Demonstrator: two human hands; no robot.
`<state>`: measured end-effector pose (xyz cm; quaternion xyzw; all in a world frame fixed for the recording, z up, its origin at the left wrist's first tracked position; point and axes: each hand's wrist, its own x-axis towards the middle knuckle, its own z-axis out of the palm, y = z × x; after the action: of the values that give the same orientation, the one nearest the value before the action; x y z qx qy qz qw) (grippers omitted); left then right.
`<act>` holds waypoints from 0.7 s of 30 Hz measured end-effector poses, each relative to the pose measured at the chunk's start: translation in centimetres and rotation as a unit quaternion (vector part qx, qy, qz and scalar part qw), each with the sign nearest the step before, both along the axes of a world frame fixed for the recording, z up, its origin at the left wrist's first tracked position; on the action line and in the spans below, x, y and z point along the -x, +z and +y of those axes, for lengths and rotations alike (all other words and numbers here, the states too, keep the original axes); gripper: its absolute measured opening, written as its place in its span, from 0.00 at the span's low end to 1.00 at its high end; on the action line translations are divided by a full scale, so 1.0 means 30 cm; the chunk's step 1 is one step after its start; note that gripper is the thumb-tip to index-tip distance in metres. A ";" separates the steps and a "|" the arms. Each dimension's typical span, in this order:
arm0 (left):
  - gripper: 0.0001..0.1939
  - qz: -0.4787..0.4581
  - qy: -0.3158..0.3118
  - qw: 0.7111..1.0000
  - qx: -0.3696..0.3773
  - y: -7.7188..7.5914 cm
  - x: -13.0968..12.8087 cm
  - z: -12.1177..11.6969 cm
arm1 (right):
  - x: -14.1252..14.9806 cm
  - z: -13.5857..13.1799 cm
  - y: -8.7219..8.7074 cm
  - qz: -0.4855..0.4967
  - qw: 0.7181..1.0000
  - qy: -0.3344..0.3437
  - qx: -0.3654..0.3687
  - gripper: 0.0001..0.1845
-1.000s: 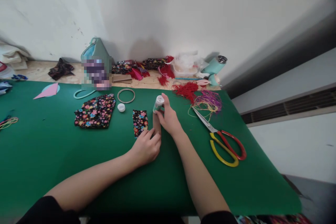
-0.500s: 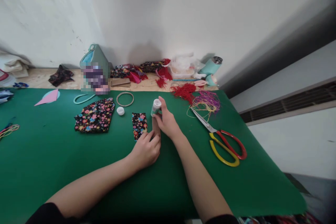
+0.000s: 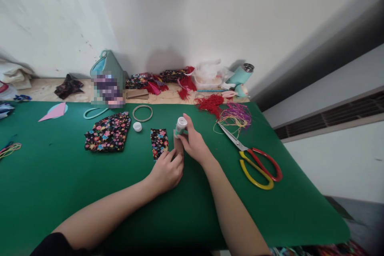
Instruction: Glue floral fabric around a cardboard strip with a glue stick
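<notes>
My right hand is closed round a small white and green glue bottle, held tip down on a brown cardboard strip that lies on the green mat. My left hand has its fingers curled and presses the near end of that strip. A small floral fabric piece lies just left of the strip. The bottle's white cap sits further left.
A larger floral fabric piece, a metal ring and a teal bag lie left and behind. Red and yellow scissors and red and purple threads lie to the right. The mat's edge drops off at right.
The right hand and glue bottle have slid slightly nearer along the strip. The left hand has stayed put on the strip's near end.
</notes>
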<state>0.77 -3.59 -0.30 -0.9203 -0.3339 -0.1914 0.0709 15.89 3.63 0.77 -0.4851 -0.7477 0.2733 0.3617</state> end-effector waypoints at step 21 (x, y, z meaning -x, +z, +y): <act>0.14 0.006 0.001 1.000 0.001 0.000 0.000 0.001 | 0.026 0.032 -0.016 0.014 0.999 -0.016 -0.041 0.39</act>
<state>0.76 -3.57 -0.31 -0.9210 -0.3348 -0.1853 0.0725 15.11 4.59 0.29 -0.4779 -0.7453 0.2431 0.3962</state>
